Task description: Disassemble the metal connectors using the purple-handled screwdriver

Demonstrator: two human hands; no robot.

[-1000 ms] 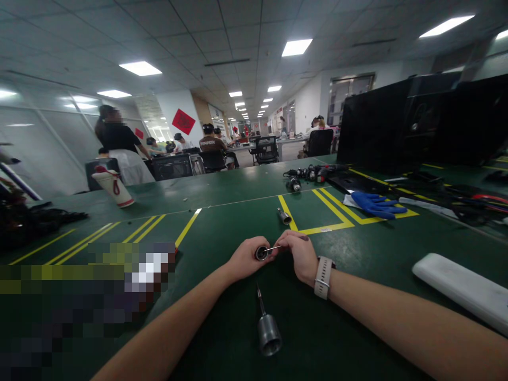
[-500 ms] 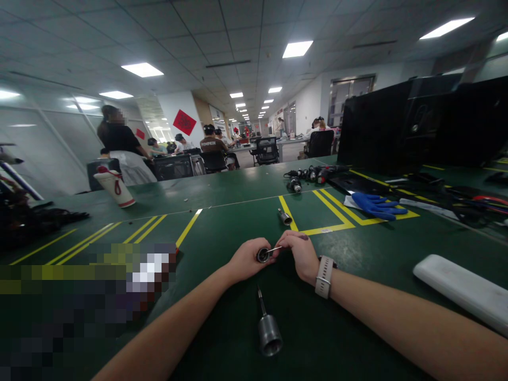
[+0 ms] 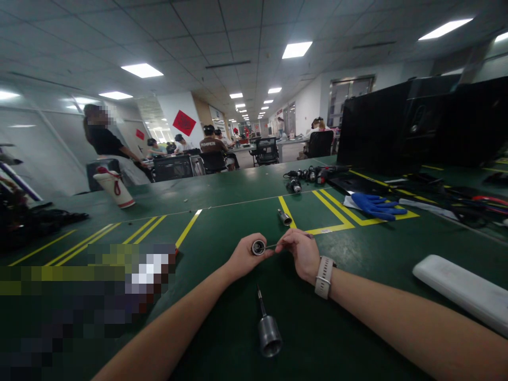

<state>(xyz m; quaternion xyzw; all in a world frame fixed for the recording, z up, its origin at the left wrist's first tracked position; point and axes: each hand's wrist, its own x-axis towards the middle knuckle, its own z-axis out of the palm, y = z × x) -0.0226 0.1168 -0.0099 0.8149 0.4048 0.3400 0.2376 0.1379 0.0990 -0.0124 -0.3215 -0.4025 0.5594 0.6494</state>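
Note:
My left hand [image 3: 246,257] is closed around a small round metal cup [image 3: 258,247], its open end facing me. My right hand [image 3: 299,253], with a pale watch on the wrist, pinches a thin metal rod [image 3: 271,246] that points left toward the cup; most of the tool is hidden by my fingers, so its kind is unclear. Below my hands, a metal cup-shaped part with a thin pointed shaft [image 3: 270,336] lies on the green table [image 3: 222,338]. Beyond them rests another small metal cylinder part [image 3: 284,217].
A blue and white glove [image 3: 377,205] lies at the right, near a large black case [image 3: 381,127]. A white slab-like object [image 3: 464,291] sits closer on that side. Small black and metal parts [image 3: 294,183] and a paper cup [image 3: 116,188] stand farther back.
The metal cup in my left hand has shifted slightly left and up and now faces me more. The rod has drawn back from its opening. A person at the left has moved left.

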